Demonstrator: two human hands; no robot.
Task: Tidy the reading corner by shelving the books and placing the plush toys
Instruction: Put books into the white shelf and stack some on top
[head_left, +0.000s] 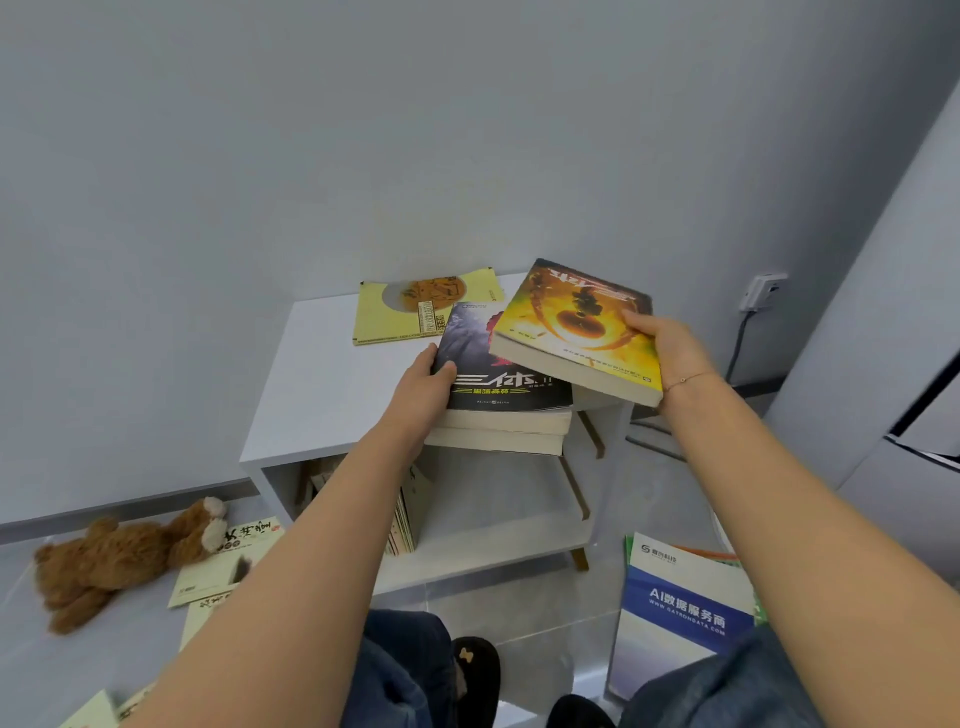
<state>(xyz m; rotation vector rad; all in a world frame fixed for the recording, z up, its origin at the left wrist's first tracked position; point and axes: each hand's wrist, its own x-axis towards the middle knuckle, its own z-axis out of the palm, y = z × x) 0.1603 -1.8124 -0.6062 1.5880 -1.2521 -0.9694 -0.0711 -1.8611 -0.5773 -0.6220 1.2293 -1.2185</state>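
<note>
The right hand (670, 348) grips a yellow book (576, 332) (tilted) over the shelf top's (311, 384) right edge. The left hand (423, 387) grasps the dark-covered stack (504, 400) at its front edge.

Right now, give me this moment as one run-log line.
left hand: grips dark book on stack | right hand: holds yellow book above stack | teddy bear: on floor | shelf: thin yellow booklet on top

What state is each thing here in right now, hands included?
Left hand: grips the black book's left edge.
Right hand: holds the yellow book, raised and tilted.
Black book: lying on a stack of two.
Yellow book: lifted, closed.
Flat yellow book: lying on the shelf top.
Plush bear: lying on the floor.
Blue brochure: on the floor.
</note>
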